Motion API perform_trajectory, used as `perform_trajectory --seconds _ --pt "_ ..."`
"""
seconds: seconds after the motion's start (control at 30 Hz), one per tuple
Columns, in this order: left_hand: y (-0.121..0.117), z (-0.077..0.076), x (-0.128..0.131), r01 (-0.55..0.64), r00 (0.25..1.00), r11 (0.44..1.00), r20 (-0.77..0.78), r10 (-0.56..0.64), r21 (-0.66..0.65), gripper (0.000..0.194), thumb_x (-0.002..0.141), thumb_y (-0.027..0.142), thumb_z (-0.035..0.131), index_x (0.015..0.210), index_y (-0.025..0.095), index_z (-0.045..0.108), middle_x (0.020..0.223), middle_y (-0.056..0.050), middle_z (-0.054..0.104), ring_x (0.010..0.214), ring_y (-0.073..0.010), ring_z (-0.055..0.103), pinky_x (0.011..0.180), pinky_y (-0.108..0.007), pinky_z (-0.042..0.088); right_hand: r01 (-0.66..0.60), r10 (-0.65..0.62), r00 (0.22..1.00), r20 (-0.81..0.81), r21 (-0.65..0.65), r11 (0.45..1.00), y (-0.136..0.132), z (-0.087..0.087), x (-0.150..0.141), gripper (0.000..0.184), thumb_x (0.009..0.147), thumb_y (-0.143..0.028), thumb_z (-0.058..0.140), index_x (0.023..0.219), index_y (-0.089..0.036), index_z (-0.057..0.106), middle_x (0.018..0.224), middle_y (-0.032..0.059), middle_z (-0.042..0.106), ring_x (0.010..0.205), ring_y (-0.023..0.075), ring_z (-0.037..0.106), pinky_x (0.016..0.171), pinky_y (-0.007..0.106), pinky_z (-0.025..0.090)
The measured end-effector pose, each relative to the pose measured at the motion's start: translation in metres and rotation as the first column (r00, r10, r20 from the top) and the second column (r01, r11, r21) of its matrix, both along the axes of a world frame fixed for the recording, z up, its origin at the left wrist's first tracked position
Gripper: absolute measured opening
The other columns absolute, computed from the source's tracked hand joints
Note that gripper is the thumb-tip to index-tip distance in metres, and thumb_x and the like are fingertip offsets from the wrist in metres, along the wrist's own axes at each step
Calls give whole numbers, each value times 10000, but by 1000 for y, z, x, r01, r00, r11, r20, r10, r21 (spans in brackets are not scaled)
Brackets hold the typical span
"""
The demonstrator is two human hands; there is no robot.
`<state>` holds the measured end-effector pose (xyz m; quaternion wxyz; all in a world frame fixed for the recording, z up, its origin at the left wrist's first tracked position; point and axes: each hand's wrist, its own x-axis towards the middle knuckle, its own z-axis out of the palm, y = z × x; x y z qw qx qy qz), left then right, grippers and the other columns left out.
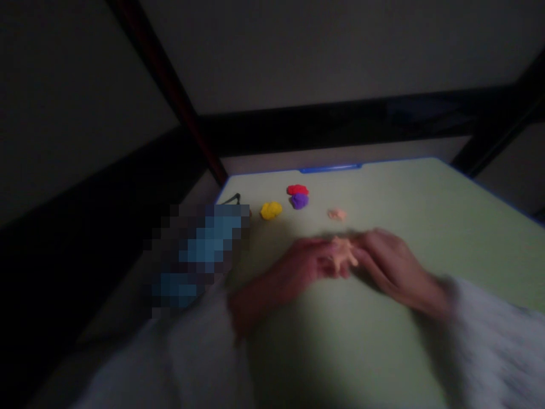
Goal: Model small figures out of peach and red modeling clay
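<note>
Between my two hands is a small peach-coloured clay piece [343, 253] with several thin prongs sticking out. My left hand [309, 258] grips it from the left, its fingers curled under and behind it. From the other side, the fingertips of my right hand [385, 255] pinch its edge. Both hands are just above the pale green tabletop [315, 341]. Beyond them lies a smaller lump of peach clay [337, 214]. Some fingertips are blurred or hidden behind the piece.
Lumps of yellow clay [271, 210], purple clay [300, 200] and red clay [297, 190] lie farther back, the purple touching the red. A blue handle-like strip [330, 168] sits at the table's far edge. Something pixelated and bluish [208, 244] is at the left, beside a dark thin object [233, 199].
</note>
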<state>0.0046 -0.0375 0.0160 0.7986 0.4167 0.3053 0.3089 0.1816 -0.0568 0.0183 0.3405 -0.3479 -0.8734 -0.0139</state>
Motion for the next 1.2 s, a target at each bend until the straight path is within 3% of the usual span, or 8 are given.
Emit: perform_trajectory --seconds 0.3,0.43,0.73,1.2 --pt "0 1 0 33 999 999 -7 -33 13 184 797 245 517 719 123 631 689 -19 625 597 -113 554 635 -252 398 -15 7 997 73 108 994 0 -1 1 310 964 -234 275 722 -188 462 525 -22 491 463 114 394 498 239 301" --pt "1 -1 -1 34 999 999 25 -33 -17 191 803 227 505 710 119 633 676 -24 623 593 -119 565 627 -254 403 -9 4 997 73 78 997 -1 -2 1 330 966 -254 265 712 -193 465 500 -25 477 442 111 384 470 230 301" --pt "2 2 0 -9 999 999 40 11 -46 139 787 223 520 777 119 611 661 -28 618 580 -112 553 604 -247 415 70 -70 998 -2 -58 996 -5 0 7 241 945 -265 306 809 -171 482 591 20 581 480 127 515 484 247 381" --pt "1 0 0 24 999 1000 30 -25 17 184 721 271 618 762 92 635 728 -61 647 606 -105 557 615 -243 400 63 -61 995 77 -23 998 -3 -1 5 272 944 -273 309 761 -183 489 538 9 566 446 118 486 469 227 356"
